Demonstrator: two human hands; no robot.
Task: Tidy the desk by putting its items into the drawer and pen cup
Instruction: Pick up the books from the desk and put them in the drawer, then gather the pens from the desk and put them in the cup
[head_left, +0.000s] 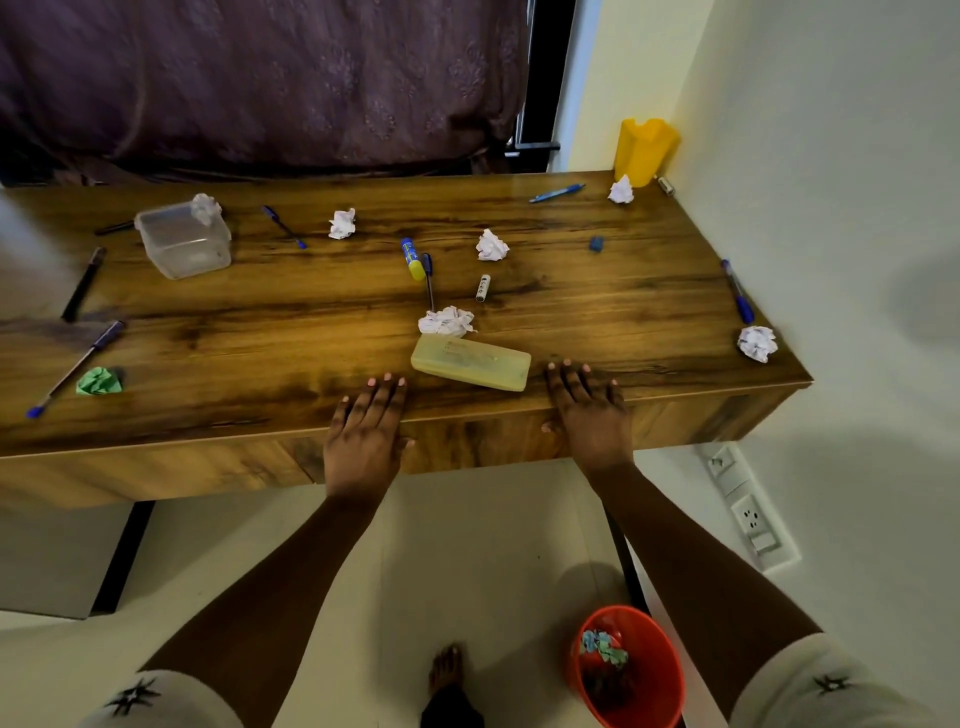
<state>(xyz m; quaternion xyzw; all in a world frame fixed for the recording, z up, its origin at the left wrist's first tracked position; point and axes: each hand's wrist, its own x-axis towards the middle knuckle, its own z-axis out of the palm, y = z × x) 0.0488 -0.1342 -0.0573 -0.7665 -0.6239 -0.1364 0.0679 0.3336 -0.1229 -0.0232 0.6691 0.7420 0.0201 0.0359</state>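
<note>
Red bin (631, 670): lowest in the frame, right of centre, on the floor; some crumpled scraps lie inside it.
Left hand (366, 431): lower centre, lying flat over the front edge of the desk (208, 343), fingers spread, palm down, holding nothing.
Right hand (589, 410): just right of it, also flat and spread on the desk edge, with nothing in it; its fingertips rest beside the pencil case.
Drawer (467, 441): in the desk front between and under the two hands; it looks closed.
Pencil case (470, 368): pale yellow, lying flat between the hands, near the front edge.
Paper balls: one white one (447, 321) touches the case's far side; others sit at mid-frame, at the far right edge and further back; a green one (98, 382) is at the left.
Pens: a blue pen (75, 368) at the left edge, another (737, 291) at the right edge, more scattered up the frame.
Glue stick (412, 258): centre, beside a pen.
Clear box (183, 240): upper left of the desk, without a lid.
Pen cup (644, 150): yellow, far right corner; I cannot tell whether anything is in it.
Progress: judged at the start; every item is on the desktop, the drawer is not yet opened, all sorting is left.
</note>
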